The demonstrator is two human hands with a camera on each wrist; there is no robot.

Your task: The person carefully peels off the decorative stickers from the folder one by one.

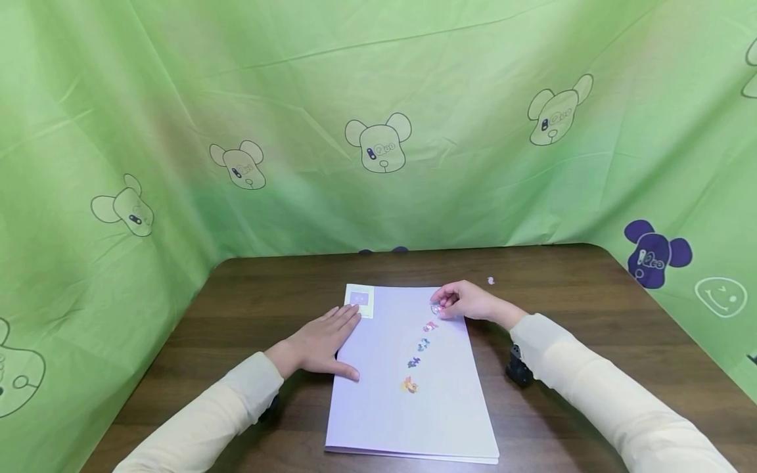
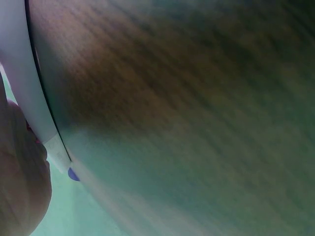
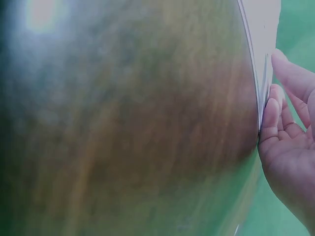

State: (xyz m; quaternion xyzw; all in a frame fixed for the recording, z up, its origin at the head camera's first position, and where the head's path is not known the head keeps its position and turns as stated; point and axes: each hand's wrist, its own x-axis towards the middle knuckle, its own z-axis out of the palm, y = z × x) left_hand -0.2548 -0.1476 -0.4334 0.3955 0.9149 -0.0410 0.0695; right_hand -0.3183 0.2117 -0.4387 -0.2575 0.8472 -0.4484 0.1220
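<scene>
Left hand [image 1: 322,341]: grip released, fingers extended flat across the left edge of the white pad [image 1: 378,414], fingertips at the pale label [image 1: 367,312]. Right of the pad's centre, four small stickers [image 1: 423,344] (the lowest orange) form a slanting line. Right hand [image 1: 467,302]: grip pinching a further sticker [image 1: 437,309] at the pad's upper right. A pale scrap [image 1: 491,280] lies beyond, on the desk [image 1: 568,295].

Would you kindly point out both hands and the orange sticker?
Left hand [image 1: 322,342], head view: back of hand.
Right hand [image 1: 471,302], head view: back of hand.
Orange sticker [image 1: 409,385], head view: its middle.
</scene>
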